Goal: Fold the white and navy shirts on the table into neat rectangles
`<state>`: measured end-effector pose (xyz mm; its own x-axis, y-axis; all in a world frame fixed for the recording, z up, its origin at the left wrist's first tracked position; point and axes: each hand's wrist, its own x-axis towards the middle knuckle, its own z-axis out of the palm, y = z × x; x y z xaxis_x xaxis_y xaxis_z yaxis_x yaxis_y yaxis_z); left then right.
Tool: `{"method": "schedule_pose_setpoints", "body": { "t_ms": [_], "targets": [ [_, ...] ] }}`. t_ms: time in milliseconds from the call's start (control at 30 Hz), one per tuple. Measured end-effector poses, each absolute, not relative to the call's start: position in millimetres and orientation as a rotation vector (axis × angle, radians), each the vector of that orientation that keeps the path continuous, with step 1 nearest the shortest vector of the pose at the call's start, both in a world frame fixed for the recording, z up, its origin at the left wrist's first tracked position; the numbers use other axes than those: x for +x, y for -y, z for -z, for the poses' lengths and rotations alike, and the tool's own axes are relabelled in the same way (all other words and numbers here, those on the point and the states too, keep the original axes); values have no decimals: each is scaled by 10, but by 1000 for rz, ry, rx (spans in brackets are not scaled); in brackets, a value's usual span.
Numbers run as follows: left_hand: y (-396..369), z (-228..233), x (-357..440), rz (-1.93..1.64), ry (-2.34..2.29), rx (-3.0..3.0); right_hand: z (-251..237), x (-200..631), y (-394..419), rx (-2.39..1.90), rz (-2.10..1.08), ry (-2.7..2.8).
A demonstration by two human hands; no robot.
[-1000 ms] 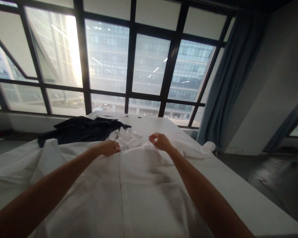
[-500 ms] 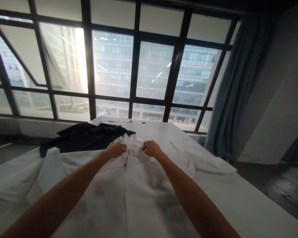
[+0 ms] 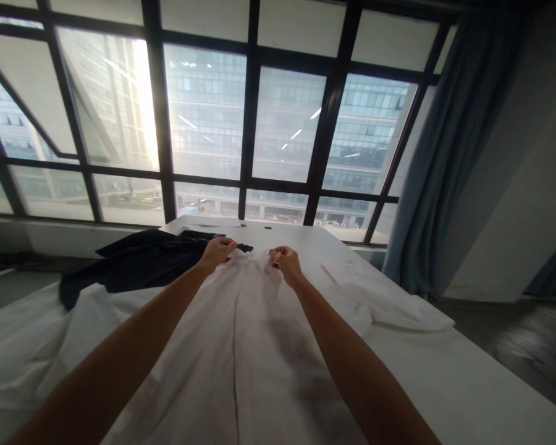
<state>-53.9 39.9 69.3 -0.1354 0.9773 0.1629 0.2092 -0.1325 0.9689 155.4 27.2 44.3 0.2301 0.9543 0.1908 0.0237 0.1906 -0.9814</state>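
Both grips, left hand (image 3: pixel 217 250) and right hand (image 3: pixel 285 261), pinching the white garment (image 3: pixel 241 346), have moved farther apart.

White garment (image 3: pixel 241 346): thin woven cloth, matt, softly creased, a stitched seam running down from between the fingers (image 3: pixel 227 246). Dark garment (image 3: pixel 139 267) left of the fingers: darker cloth, matt, rumpled. Table (image 3: pixel 445 383): smooth, white, faint sheen. Beyond the fingers, window (image 3: pixel 278 123): glossy glass panes in dark matt frames. Curtain (image 3: pixel 445 154), far right: blue-grey cloth, matt, hanging in folds.
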Motion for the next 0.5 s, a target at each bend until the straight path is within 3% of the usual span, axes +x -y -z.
{"method": "schedule_pose_setpoints", "body": {
  "t_ms": [133, 300, 400, 500],
  "targets": [
    [-394, -727, -569, -1134, -1391, 1173, -511, 1668, -242, -1052, -1218, 1056],
    [-311, -847, -642, -904, -1604, 1656, -543, 1898, -190, -1190, -1525, 1338],
    [-190, -942, -565, -969, -1669, 2238, -605, 1932, -210, -1519, -1320, 1482],
    [-110, -1006, -419, -1135, -1656, 2696, -795, 1886, -291, -1709, -904, 1611]
  ]
}}
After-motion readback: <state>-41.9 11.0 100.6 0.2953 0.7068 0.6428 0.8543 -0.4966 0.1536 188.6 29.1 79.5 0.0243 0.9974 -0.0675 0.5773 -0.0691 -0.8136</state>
